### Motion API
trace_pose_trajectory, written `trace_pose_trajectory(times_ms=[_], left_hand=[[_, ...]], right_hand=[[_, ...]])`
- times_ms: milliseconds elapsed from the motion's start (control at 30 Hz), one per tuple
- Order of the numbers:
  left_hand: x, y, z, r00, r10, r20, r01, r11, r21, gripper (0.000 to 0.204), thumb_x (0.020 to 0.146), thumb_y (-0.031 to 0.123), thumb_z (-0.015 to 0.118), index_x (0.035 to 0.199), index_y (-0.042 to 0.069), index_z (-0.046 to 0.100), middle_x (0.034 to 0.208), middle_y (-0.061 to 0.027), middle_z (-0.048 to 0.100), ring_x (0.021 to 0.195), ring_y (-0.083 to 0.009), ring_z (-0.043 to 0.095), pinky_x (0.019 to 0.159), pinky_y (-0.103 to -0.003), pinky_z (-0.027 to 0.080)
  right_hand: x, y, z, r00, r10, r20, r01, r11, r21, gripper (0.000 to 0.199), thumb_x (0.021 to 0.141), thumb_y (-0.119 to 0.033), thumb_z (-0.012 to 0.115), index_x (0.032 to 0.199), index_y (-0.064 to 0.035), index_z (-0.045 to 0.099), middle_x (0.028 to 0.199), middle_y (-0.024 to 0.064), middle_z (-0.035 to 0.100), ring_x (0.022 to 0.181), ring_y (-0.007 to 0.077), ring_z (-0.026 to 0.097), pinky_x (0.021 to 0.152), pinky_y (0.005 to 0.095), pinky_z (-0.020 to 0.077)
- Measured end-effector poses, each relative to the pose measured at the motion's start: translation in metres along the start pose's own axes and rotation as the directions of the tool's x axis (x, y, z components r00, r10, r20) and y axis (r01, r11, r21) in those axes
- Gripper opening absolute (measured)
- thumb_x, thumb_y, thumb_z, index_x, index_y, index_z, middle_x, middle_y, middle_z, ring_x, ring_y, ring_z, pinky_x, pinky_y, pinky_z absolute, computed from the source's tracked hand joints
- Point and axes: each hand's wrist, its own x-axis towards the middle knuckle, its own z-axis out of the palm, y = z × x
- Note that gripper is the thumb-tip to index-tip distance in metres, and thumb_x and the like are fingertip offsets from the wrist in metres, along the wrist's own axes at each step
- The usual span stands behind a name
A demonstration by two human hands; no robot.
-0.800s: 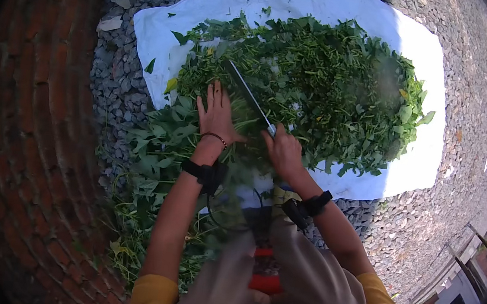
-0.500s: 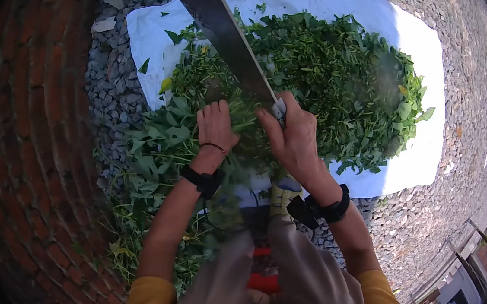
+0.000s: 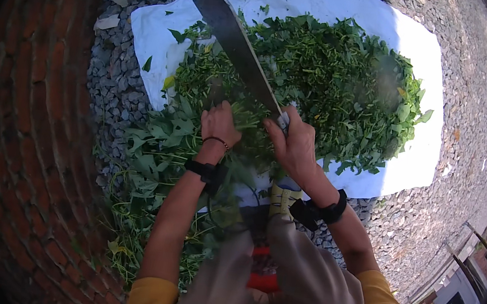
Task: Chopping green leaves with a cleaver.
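A red brick wall [image 3: 19, 143] is seen along the left edge, curved by the lens. Beside it, grey gravel [image 3: 110, 75] is spread over the ground, and a pale flat scrap [image 3: 107, 22] is seen lying on it near the corner of a white sheet [image 3: 419, 155]. Whole leafy stems [image 3: 144, 164] are heaped on the gravel at the sheet's left edge and trail down toward the lower left.

The left hand [image 3: 217, 126] is pressed flat, fingers together, onto a bundle of these stems, which is pinned under the palm; a thin bracelet and a black strap are worn at that wrist. Just to its right, a long dark blade [image 3: 237, 51] is held raised, slanting up and to the left above the greens. Its handle is enclosed by the right hand [image 3: 296, 146], which is closed in a firm fist around it; a black strap is worn at this wrist too. Both forearms are seen coming out of yellow sleeves at the lower edge, with grey-brown trousers between them.

A broad mound of chopped green leaves [image 3: 337, 84] is spread over the middle of the sheet, reaching right of the hands. More gravel is seen beyond the sheet on the right.
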Motion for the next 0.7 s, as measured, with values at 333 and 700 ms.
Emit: trace_pose_trajectory(times_ms=[333, 700], left_hand=[[-0.004, 0.002, 0.006, 0.991, -0.132, -0.028, 0.127, 0.985, -0.118, 0.050, 0.055, 0.019, 0.077, 0.095, 0.003, 0.051, 0.095, -0.0173, 0.062, 0.096, -0.0317, 0.059, 0.083, -0.038, 0.042], [-0.004, 0.007, 0.015, 0.950, -0.288, -0.120, 0.251, 0.933, -0.257, 0.051, 0.055, 0.022, 0.079, 0.090, -0.001, 0.051, 0.086, -0.0221, 0.063, 0.085, -0.0394, 0.061, 0.076, -0.046, 0.049]], right_hand=[[-0.010, 0.025, 0.028, 0.973, 0.195, 0.126, -0.140, 0.926, -0.351, 0.033, 0.089, -0.032, 0.056, 0.088, 0.0005, 0.048, 0.064, 0.0231, 0.059, 0.062, 0.0432, 0.058, 0.054, 0.0484, 0.0468], [-0.026, 0.020, 0.046, 0.937, 0.317, 0.148, -0.254, 0.906, -0.338, 0.033, 0.089, -0.031, 0.056, 0.088, 0.0013, 0.049, 0.066, 0.0228, 0.060, 0.062, 0.0427, 0.059, 0.055, 0.0490, 0.0468]])
